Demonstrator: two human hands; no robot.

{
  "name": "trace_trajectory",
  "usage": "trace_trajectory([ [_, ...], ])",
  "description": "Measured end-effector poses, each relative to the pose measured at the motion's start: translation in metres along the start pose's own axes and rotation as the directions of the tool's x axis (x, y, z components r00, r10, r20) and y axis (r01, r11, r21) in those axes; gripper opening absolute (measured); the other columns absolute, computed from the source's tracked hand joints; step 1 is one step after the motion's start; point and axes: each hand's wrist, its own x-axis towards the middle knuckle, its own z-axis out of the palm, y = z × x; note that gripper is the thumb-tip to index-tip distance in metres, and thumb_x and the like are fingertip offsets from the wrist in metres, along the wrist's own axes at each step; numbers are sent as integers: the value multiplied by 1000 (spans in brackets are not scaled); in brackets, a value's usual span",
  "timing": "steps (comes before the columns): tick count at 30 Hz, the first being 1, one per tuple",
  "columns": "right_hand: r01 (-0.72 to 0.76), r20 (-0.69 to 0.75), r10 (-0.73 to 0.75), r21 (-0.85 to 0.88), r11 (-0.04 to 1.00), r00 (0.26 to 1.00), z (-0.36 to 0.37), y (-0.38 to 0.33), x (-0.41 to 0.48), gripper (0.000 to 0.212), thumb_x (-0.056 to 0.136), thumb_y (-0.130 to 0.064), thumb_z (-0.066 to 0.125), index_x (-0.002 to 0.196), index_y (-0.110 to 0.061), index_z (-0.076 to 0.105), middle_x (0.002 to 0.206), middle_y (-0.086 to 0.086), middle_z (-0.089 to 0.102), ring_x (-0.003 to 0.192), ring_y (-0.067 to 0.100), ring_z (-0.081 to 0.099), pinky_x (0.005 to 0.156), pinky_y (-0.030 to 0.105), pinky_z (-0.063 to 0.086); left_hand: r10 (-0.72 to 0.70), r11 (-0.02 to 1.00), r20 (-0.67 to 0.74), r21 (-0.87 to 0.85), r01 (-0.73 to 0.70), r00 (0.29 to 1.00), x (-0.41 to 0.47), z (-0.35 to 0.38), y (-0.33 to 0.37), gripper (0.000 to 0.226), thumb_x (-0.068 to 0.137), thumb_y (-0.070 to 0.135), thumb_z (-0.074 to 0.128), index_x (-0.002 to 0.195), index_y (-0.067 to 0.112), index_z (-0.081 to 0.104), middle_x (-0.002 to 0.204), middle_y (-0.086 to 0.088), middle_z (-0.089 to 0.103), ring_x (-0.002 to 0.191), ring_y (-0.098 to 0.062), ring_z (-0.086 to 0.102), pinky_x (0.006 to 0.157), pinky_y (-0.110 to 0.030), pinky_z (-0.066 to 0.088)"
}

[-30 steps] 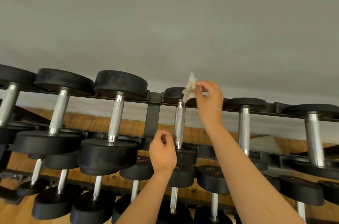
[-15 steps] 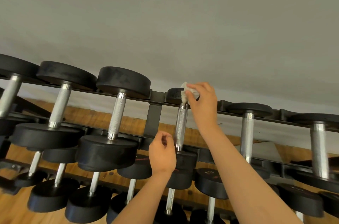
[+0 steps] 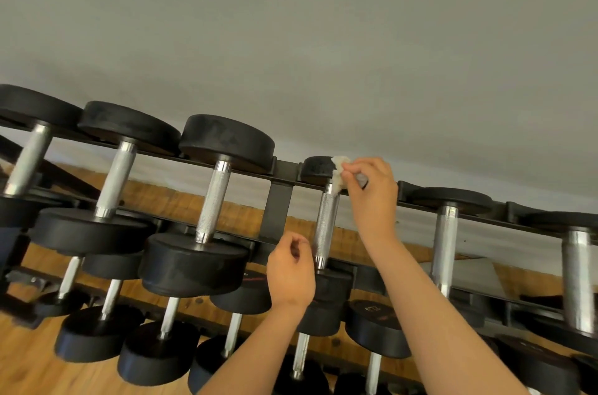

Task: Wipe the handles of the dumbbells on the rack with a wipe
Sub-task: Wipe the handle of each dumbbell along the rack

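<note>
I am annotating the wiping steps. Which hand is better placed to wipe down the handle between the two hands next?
Right. The right hand pinches the wipe at the top of that handle and could probably slide straight down. The left hand, curled beside the handle's lower end, holds no wipe.

Right hand covers most of the wipe; left hand blocks part of the middle dumbbell's near head. 3 o'clock dumbbell cropped by edge. Head label unreadable.

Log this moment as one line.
right hand: holds wipe at handle top | left hand: curled, empty, beside handle
</note>
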Motion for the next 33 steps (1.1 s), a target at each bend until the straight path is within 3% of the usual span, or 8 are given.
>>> trace_trajectory([
  [4, -94, -31, 96, 71, 993, 995, 1, -3, 27, 2, 88, -13, 68, 86, -15, 69, 95, 1, 61, 89, 12, 55, 76, 3, 34, 4, 1000, -2, 11, -4, 1000, 0, 0, 0, 20, 94, 10, 51, 79, 19, 59, 73, 3, 63, 68, -4, 59, 62, -11, 43],
  [10, -122, -38, 127, 130, 984, 991, -4, 4, -1, 3, 87, -11, 68, 85, -14, 69, 89, -5, 54, 77, -2, 51, 72, 2, 37, -4, 1000, -6, 3, 4, 1000, 1, 0, 0, 20, 95, 9, 50, 79, 17, 60, 72, 3, 64, 68, -4, 59, 62, -10, 44],
  [14, -191, -61, 202, 155, 969, 978, -2, -1, 29, 8, 88, -12, 68, 81, -15, 66, 93, 1, 56, 78, 6, 51, 71, 4, 37, -13, 1000, -9, -2, 13, 1000, -1, -1, 1, 21, 95, 10, 50, 78, 18, 60, 73, 3, 65, 69, -2, 59, 63, -9, 44],
  [19, -165, -67, 179, 182, 969, 982, -7, 6, -10, 9, 88, -10, 67, 83, -18, 65, 91, 1, 57, 76, -2, 52, 71, 3, 39, -3, 1000, -10, -1, 3, 1000, 1, -1, 1, 21, 95, 9, 50, 77, 17, 60, 72, 4, 64, 69, -3, 59, 63, -10, 44],
  [25, -279, -64, 296, 190, 941, 953, -6, 13, 27, 12, 89, -12, 64, 79, -17, 66, 93, 8, 65, 74, 2, 53, 65, 3, 38, -3, 1000, -15, 7, 3, 1000, 0, -1, -1, 20, 95, 11, 50, 78, 17, 60, 74, 3, 64, 70, -4, 59, 64, -14, 45],
  [30, -234, -96, 263, 245, 941, 960, -4, 17, -8, 13, 90, -10, 64, 80, -16, 65, 86, 6, 62, 72, 1, 52, 66, 5, 40, -24, 999, -5, -33, 24, 1000, 2, -1, -3, 22, 97, 23, 52, 77, 17, 59, 71, 2, 63, 67, -5, 58, 64, -13, 43],
  [33, -287, -106, 316, 222, 932, 943, 0, 20, 17, 12, 91, -11, 62, 81, -17, 66, 90, 7, 65, 72, 1, 53, 64, 4, 40, -36, 999, 4, -40, 36, 999, 5, -3, -4, 25, 97, 26, 52, 76, 13, 58, 71, -1, 63, 67, -4, 58, 65, -8, 42],
])
